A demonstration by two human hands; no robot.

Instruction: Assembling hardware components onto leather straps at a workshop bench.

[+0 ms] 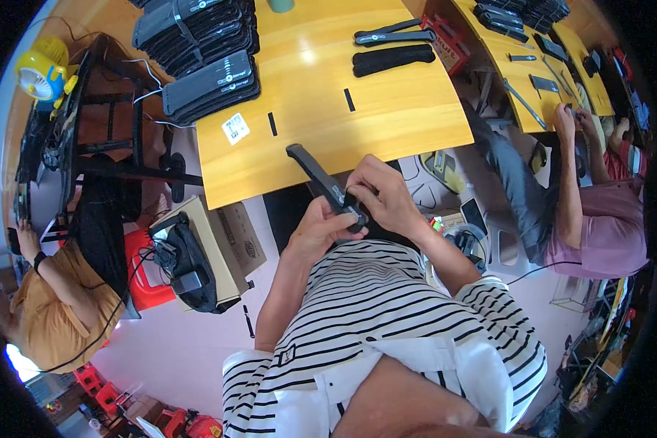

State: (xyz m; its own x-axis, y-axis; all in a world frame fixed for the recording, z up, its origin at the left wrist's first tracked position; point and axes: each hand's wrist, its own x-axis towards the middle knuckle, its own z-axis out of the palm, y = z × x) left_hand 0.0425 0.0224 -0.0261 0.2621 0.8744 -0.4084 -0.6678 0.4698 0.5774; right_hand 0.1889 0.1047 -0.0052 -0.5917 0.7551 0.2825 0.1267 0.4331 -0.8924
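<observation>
In front of my body, just off the table's near edge, I hold a narrow black fabric strap [315, 171] with a light mark on it. It slants up and leftward, its free end over the table [306, 66]. My left hand [320, 228] is closed around the lower end, thumb on top. My right hand [381, 191] pinches at the same end, its fingertips bent against the strap; whatever small part lies between them is hidden. Two short black strips [349, 100] and a white label [235, 129] lie on the tabletop beyond my hands.
Stacks of flat black pieces [210, 86] stand at the table's left; more black straps [394, 60] lie at its right. A cardboard box [233, 281] with a black bag is on the left. Co-workers sit left [73, 299] and right [598, 226]. A yellow-blue fan [40, 77] stands far left.
</observation>
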